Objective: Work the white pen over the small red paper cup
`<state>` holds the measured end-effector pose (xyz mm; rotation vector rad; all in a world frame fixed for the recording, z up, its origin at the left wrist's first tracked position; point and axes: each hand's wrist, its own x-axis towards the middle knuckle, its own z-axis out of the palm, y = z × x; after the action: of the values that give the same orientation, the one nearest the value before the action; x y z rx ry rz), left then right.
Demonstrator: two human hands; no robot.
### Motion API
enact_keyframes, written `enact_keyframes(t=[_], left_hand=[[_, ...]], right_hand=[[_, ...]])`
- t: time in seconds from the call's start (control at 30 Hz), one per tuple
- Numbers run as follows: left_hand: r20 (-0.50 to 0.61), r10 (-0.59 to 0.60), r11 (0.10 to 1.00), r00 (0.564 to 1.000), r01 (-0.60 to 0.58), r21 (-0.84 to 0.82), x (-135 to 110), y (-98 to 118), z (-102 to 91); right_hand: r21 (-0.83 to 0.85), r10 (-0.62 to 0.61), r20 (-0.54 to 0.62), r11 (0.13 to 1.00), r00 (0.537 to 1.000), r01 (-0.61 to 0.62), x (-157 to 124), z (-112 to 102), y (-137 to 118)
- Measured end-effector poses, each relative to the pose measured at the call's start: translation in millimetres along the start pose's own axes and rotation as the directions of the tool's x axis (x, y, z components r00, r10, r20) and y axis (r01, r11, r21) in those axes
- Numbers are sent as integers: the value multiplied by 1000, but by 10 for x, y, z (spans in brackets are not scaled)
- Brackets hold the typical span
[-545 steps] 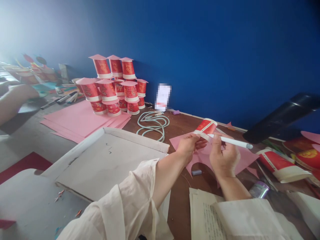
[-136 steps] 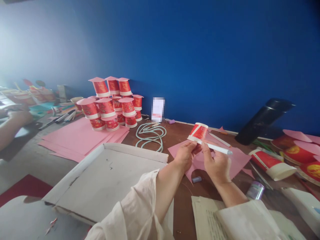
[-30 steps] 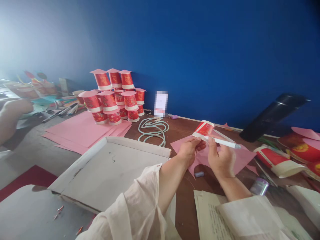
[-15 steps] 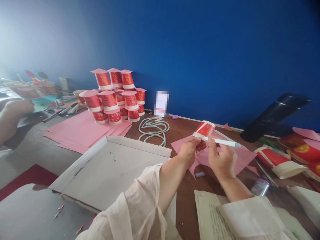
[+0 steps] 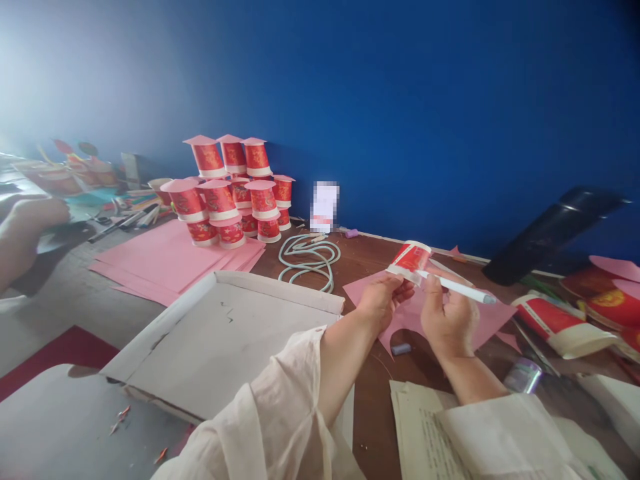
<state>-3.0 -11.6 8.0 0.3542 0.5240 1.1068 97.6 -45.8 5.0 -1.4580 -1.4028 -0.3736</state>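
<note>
My left hand (image 5: 381,303) pinches the white rim of a red paper cup (image 5: 411,258), held tilted above the table. In my right hand (image 5: 449,319) is a white pen (image 5: 457,287), its tip touching the cup's rim and its capped end pointing right. Both hands hover over a pink paper sheet (image 5: 487,316) on the brown table (image 5: 370,413). A small lilac pen cap (image 5: 401,349) lies on the table just below my hands.
A stack of red cups with pink lids (image 5: 235,193) stands on pink sheets (image 5: 160,260) at the back left. A flat cardboard box (image 5: 220,340), coiled cable (image 5: 310,257), black flask (image 5: 555,233), flattened cups (image 5: 560,327), printed pages (image 5: 425,440). Another person's arm (image 5: 25,233) at far left.
The pen has tilted a little, its capped end moving right and down. The cup and my left hand stay almost where they were.
</note>
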Motion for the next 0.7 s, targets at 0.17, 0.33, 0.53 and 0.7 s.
enact_keyframes(t=[0.17, 0.33, 0.53, 0.7], left_hand=[[19, 8, 1000, 1000, -8, 4, 16, -20, -18], [39, 7, 1000, 999, -7, 8, 16, -24, -27], [38, 11, 1000, 999, -11, 7, 24, -28, -35], [35, 12, 1000, 999, -11, -12, 33, -31, -42]], right_hand=[[-10, -14, 17, 1000, 1000, 14, 0, 6, 0], [-4, -35, 24, 999, 999, 35, -5, 5, 7], [-25, -33, 34, 999, 999, 34, 2, 9, 20], [-44, -53, 35, 998, 998, 55, 0, 19, 32]])
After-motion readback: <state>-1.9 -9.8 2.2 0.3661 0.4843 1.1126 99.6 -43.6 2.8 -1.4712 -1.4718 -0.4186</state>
